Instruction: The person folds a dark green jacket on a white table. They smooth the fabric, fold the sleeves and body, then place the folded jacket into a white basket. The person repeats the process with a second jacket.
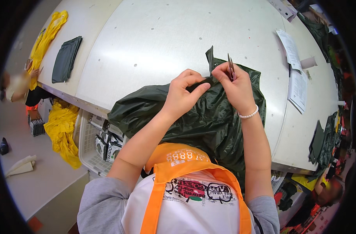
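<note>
A dark green, shiny waterproof garment lies bunched across the near edge of the table and hangs toward my lap. My left hand pinches a dark edge of it between thumb and fingers. Just to the right, my right hand is closed round small scissors, their pointed blades sticking up past the fingers. The fingertips of that hand also rest at the garment's edge; whether they grip the cloth is hidden. A pointed flap of the garment stands up beyond both hands.
On the pale table, a folded dark green stack and yellow garments lie at the left. Paper sheets lie at the right. A white basket with packets stands below the left edge. Other people work at both sides.
</note>
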`<action>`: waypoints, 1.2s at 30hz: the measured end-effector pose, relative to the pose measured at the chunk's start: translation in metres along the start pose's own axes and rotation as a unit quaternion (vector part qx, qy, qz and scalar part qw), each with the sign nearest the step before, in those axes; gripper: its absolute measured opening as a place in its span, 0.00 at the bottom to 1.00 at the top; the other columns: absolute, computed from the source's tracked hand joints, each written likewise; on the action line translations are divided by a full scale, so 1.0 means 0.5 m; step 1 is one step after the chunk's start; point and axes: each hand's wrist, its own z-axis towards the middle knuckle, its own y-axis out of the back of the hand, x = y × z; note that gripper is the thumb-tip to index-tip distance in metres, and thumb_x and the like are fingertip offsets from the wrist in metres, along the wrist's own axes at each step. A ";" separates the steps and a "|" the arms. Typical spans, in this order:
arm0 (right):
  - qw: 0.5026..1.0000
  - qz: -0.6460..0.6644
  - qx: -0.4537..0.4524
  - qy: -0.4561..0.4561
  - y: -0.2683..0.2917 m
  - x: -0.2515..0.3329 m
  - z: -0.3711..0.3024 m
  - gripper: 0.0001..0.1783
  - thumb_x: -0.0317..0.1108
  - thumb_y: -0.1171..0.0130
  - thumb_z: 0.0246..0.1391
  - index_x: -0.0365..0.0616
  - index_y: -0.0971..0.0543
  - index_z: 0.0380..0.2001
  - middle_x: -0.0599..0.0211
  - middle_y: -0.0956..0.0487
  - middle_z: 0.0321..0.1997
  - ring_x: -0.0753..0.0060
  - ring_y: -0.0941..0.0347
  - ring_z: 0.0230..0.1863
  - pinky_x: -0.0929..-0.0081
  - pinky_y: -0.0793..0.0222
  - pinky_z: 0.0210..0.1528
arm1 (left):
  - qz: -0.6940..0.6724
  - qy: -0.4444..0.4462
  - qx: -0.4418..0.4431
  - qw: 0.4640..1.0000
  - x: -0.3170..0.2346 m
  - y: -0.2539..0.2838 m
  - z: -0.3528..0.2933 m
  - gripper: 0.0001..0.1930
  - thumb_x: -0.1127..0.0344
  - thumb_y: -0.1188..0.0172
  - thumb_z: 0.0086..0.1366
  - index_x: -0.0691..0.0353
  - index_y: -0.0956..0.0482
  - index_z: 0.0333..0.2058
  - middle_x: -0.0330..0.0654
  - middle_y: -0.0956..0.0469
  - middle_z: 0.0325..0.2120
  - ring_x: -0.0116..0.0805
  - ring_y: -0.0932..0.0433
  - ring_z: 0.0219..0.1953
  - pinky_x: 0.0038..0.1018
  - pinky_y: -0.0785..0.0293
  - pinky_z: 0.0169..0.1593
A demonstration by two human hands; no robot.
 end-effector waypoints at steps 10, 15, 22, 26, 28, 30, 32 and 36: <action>0.996 0.060 0.046 -0.047 -0.004 0.000 -0.047 0.07 0.31 0.39 0.53 0.37 0.21 0.31 0.79 0.28 0.23 0.89 0.38 0.26 0.87 0.41 0.29 | -0.063 0.042 0.035 0.996 -0.014 -0.001 -0.026 0.05 0.73 0.37 0.57 0.68 0.22 0.30 0.32 0.28 0.26 0.18 0.34 0.27 0.17 0.39 0.32; 0.997 0.036 -0.064 -0.016 0.006 0.004 -0.052 0.06 0.30 0.41 0.55 0.39 0.23 0.29 0.82 0.32 0.21 0.90 0.42 0.24 0.88 0.45 0.26 | -0.068 0.057 0.048 0.995 -0.010 0.005 -0.032 0.07 0.71 0.36 0.57 0.68 0.19 0.32 0.36 0.24 0.27 0.21 0.29 0.28 0.18 0.34 0.33; 0.994 0.081 -0.003 -0.068 0.027 -0.011 -0.116 0.12 0.39 0.48 0.62 0.41 0.31 0.39 0.79 0.32 0.29 0.89 0.43 0.28 0.88 0.44 0.30 | -0.110 0.068 0.015 0.992 -0.009 0.000 -0.033 0.07 0.71 0.38 0.58 0.70 0.19 0.32 0.34 0.25 0.24 0.19 0.32 0.27 0.18 0.36 0.32; 1.000 0.020 0.003 -0.018 -0.001 -0.008 -0.130 0.11 0.38 0.45 0.60 0.41 0.31 0.35 0.77 0.33 0.26 0.85 0.41 0.27 0.85 0.41 0.31 | -0.129 0.070 0.012 0.989 -0.009 -0.004 -0.037 0.07 0.71 0.38 0.59 0.70 0.19 0.32 0.33 0.25 0.24 0.19 0.32 0.27 0.18 0.37 0.32; 1.000 0.016 -0.002 -0.025 -0.012 0.004 -0.127 0.11 0.36 0.44 0.59 0.40 0.30 0.32 0.74 0.32 0.24 0.83 0.40 0.26 0.83 0.40 0.30 | -0.129 0.071 0.017 0.989 -0.013 -0.004 -0.040 0.07 0.71 0.39 0.59 0.70 0.19 0.32 0.33 0.26 0.24 0.19 0.33 0.27 0.18 0.37 0.32; 1.000 0.003 -0.001 -0.020 -0.017 0.012 -0.123 0.11 0.36 0.43 0.58 0.40 0.30 0.32 0.73 0.32 0.23 0.83 0.40 0.26 0.83 0.40 0.30 | -0.129 0.070 0.022 0.989 -0.023 -0.003 -0.042 0.07 0.71 0.39 0.59 0.70 0.19 0.32 0.33 0.26 0.24 0.19 0.33 0.27 0.18 0.37 0.31; 1.000 -0.002 -0.009 -0.010 -0.018 0.013 -0.121 0.11 0.36 0.43 0.58 0.40 0.30 0.31 0.73 0.32 0.23 0.83 0.40 0.26 0.83 0.40 0.30 | -0.124 0.072 0.024 0.989 -0.019 -0.004 -0.044 0.07 0.71 0.39 0.59 0.70 0.19 0.32 0.33 0.26 0.24 0.19 0.33 0.27 0.18 0.38 0.31; 1.000 -0.007 -0.010 -0.007 -0.019 0.016 -0.119 0.10 0.35 0.42 0.57 0.39 0.30 0.30 0.73 0.31 0.22 0.83 0.40 0.25 0.83 0.40 0.29 | -0.124 0.062 0.023 0.990 -0.020 -0.005 -0.045 0.07 0.71 0.39 0.59 0.70 0.19 0.32 0.33 0.25 0.24 0.19 0.33 0.27 0.18 0.38 0.31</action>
